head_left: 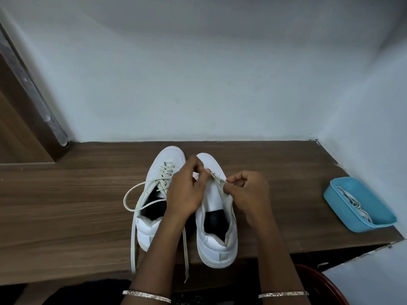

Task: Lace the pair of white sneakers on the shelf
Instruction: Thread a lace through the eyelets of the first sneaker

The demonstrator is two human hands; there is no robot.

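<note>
Two white sneakers stand side by side on the wooden shelf, toes toward the wall. The left sneaker is laced over its lower eyelets, and its loose lace ends trail over the shelf's front edge. The right sneaker has a bare tongue. My left hand and my right hand hover over its eyelets, each pinching part of an off-white lace stretched between them. A length of lace hangs down between the shoes.
A light blue tray holding white laces sits at the shelf's right end. White walls close the back and right side. A brown door frame stands at the left. A red round rim shows below the shelf at lower right.
</note>
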